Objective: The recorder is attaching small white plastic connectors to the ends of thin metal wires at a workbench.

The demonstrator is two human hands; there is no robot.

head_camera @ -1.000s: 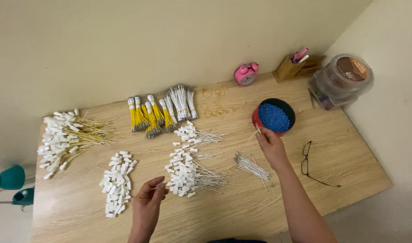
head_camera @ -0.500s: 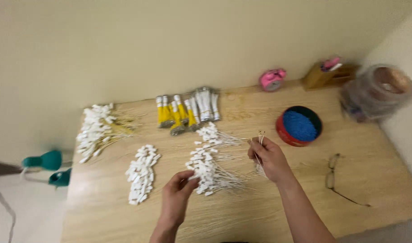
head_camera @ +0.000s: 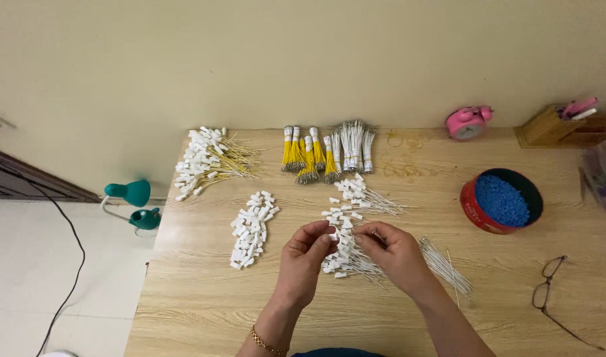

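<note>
The left hand (head_camera: 304,254) pinches a small white cap (head_camera: 332,230) between thumb and fingers, and the right hand (head_camera: 393,251) closes on a thin wire beside it, too fine to see clearly. Both hover over the pile of capped wires (head_camera: 346,254), so finished pieces can drop straight down. Loose caps (head_camera: 251,228) lie left, bare wires (head_camera: 445,264) right, within easy reach on the table (head_camera: 197,304).
</note>
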